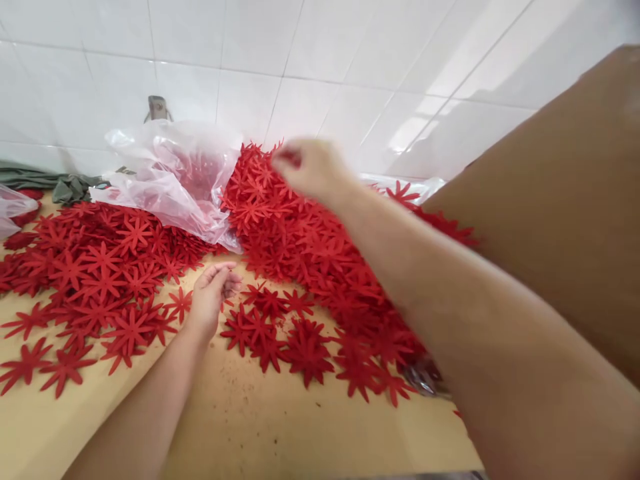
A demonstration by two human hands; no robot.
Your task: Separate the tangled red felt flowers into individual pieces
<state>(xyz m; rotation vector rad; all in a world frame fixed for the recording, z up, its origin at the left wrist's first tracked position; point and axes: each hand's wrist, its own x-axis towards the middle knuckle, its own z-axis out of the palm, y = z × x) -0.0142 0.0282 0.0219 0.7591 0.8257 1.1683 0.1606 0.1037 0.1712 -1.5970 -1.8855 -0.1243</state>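
Over the top of the right-hand heap of red flower-shaped cutouts [285, 227], my right hand [313, 170] is blurred, its fingers curled in with dark red showing between them. My left hand [213, 293] hovers above the table between two heaps, fingers loosely bent and no piece visible in them. Several loose red cutouts [265, 327] lie just right of it. The left-hand heap of red cutouts [105, 273] spreads beside my left wrist. A crumpled clear plastic bag [175, 180] rests behind, between the heaps, with red showing through it.
A large brown cardboard panel [550, 200] rises at the right, next to my right forearm. White tiled wall [250, 47] stands behind the tan tabletop [250, 427], which carries small dark specks. Dark green cloth [65, 187] lies at the back left, near another plastic bag [13, 210].
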